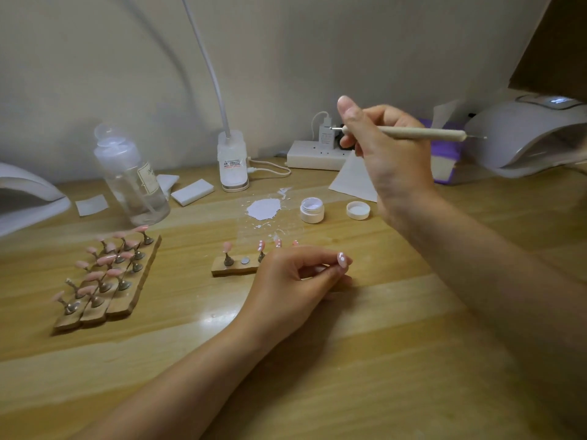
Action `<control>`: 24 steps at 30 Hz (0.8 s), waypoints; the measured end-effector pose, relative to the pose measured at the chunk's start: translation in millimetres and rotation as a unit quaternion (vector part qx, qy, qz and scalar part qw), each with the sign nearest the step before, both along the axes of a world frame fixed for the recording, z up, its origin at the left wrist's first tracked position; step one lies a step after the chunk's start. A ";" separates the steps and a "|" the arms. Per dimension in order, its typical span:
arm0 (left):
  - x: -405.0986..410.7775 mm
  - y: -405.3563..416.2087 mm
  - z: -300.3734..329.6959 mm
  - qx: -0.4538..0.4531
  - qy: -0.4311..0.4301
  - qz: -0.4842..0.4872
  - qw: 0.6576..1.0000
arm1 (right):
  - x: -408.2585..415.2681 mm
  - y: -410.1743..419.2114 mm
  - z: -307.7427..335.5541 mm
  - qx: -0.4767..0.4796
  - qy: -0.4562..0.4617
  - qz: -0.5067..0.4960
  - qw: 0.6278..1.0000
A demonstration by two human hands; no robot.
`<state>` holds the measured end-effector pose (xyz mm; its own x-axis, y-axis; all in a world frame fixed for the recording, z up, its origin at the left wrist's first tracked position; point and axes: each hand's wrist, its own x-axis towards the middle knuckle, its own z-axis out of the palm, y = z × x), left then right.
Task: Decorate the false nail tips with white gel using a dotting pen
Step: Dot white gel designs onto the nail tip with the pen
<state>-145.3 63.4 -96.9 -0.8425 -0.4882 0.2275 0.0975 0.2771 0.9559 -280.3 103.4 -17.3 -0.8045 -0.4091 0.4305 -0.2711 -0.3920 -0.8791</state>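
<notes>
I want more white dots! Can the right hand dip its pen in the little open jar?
Probably yes. The right hand holds the dotting pen raised above the open jar; nothing lies between them.

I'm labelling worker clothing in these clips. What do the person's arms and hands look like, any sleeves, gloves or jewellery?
Both forearms are bare as far as the frame shows: no sleeves or gloves. The left hand and right hand show no rings, and neither wrist carries a watch or bracelet. The right thumbnail looks short and unpainted; I cannot tell about the other nails.
</notes>
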 end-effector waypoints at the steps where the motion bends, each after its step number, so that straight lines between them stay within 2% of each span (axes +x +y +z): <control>1: -0.3 0.5 0.4 -0.003 0.002 0.001 1.000 | 4.0 10.1 -4.0 0.019 0.005 0.030 0.999; 4: -0.9 1.2 1.1 -0.007 0.005 0.003 1.000 | 17.0 41.0 -23.2 0.034 -0.022 0.096 0.995; 9: -1.2 1.6 1.6 -0.042 0.008 0.005 0.999 | 30.4 56.6 -58.6 0.041 -0.073 0.070 0.994; 18: -2.2 1.2 1.8 -0.075 0.002 0.006 0.997 | 29.5 52.3 -74.1 0.071 -0.007 0.077 0.994; 24: -1.8 2.4 3.0 -0.063 0.004 -0.005 0.998 | 30.4 52.5 -72.7 0.098 -0.009 0.080 0.992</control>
<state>-147.2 65.8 -93.9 -0.8450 -0.4464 0.2945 0.1093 0.3948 0.9122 -249.9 155.9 -90.0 -0.7297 -0.6064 0.3158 -0.2029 -0.2490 -0.9470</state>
